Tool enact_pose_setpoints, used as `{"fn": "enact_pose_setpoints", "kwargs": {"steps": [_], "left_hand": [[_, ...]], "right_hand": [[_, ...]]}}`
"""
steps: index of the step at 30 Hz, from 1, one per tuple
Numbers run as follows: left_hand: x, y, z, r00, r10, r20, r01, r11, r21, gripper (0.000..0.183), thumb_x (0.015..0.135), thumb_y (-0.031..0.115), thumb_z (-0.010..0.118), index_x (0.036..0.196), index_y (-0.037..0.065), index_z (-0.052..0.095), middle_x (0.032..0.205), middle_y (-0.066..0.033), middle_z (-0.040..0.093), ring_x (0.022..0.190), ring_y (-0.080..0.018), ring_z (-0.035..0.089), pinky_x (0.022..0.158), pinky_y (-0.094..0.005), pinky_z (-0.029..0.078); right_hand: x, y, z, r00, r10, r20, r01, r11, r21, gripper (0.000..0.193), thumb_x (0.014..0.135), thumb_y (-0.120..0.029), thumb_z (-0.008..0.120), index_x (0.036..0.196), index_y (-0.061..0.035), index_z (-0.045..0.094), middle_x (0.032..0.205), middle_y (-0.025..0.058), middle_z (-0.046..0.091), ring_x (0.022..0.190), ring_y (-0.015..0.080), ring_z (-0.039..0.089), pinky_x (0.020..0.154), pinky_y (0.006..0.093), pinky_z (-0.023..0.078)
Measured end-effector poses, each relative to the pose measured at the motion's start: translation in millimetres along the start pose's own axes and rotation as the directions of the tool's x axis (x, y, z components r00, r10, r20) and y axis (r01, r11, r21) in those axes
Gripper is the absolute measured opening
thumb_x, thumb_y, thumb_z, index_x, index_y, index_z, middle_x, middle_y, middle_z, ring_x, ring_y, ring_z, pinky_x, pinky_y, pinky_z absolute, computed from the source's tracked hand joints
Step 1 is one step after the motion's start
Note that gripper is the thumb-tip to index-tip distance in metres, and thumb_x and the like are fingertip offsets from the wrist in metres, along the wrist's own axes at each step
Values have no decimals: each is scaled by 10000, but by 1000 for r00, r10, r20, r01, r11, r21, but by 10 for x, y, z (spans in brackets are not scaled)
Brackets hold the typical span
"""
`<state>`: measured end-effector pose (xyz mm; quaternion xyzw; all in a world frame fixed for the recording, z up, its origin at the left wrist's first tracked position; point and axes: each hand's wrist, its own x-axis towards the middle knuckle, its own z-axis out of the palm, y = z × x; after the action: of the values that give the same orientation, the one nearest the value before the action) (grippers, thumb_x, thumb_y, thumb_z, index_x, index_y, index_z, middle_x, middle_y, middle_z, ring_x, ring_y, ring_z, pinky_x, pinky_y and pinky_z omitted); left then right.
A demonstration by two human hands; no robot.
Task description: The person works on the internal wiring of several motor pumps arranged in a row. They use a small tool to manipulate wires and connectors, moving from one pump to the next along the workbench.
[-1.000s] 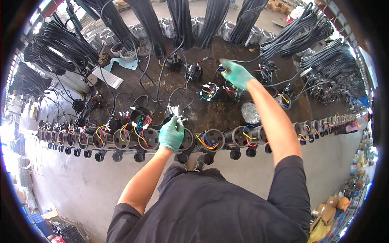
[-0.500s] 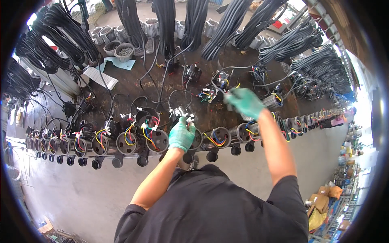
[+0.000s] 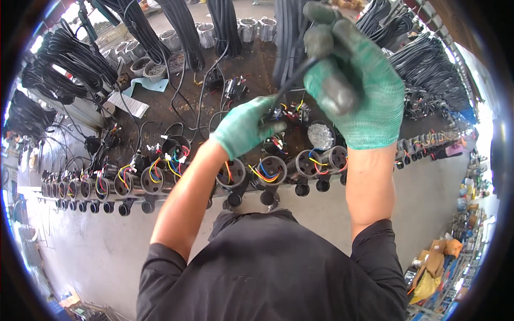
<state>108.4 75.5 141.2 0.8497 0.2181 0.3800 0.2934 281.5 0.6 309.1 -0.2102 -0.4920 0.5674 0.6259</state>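
Spanning the scene, a dark table [image 3: 259, 68] has cable bundles [image 3: 222, 29] hanging along its far side. Black housings [image 3: 238, 170] line the near edge. Right hand [image 3: 372, 91] is raised; left hand [image 3: 243, 127] sits lower. Between them slants a black cable [image 3: 292, 81]: right fingers curled around it, left fingers' grip not determinable.

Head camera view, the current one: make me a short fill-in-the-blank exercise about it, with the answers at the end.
1. Of the green-gloved left hand and the green-gloved right hand, the one higher in the picture is the ____.
2. The thin flexible cable slanting between them is coloured ____.
3. The crumpled sheet beside the rectangular white paper is pale ____.

Missing words: right; black; blue.
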Motion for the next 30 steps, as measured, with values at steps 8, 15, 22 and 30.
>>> {"fn": "enact_pose_setpoints", "kwargs": {"steps": [8, 15, 22, 30], "left_hand": [[471, 692, -290, 947, -294, -126, 195, 842, -504, 435, 1101, 428, 572, 1091, 7, 681, 911, -57, 757, 774, -89, 704, 663, -249, 563], [844, 1316, -279, 937, -26, -349, -175, 828, -532, 434, 1117, 438, 502, 1084, 40, 672, 1006, -175, 746, 747, -232, 749, 670, -349, 632], [574, 1151, -521, 928, 66, -366, -251, 839, -483, 427, 1124, 422, 499, 1126, 18, 636, 1078, -208, 707, 832, -253, 732, 747, -385, 608], [149, 882, -456, 894, -117, -433, -147, 836, -528, 424, 1084, 412, 596, 1121, -8, 636, 1098, -224, 712, 902, -260, 745, 780, -376, 628]], "right_hand": [[-12, 254, -1010, 940, 1, 341, 294, 508, -810, 439, 930, -65, 609, 1366, -40, 646, 1261, 145, 709, 948, 254, 728, 831, 344, 594], [-126, 2373, -2318, 842, 538, 29, -96, 202, -975, 317, 1083, -304, 516, 1069, -55, 710, 967, 191, 743, 920, 362, 705, 846, 454, 530], [568, 1994, -2206, 918, 135, -373, -354, -150, -923, 639, 1102, -530, 361, 995, -70, 791, 1084, 248, 749, 1079, 446, 707, 977, 531, 551], [711, 1642, -3070, 945, 204, -255, -190, -292, -937, 418, 1100, -452, 503, 1145, -88, 704, 961, 237, 744, 932, 439, 729, 812, 538, 541]]}}
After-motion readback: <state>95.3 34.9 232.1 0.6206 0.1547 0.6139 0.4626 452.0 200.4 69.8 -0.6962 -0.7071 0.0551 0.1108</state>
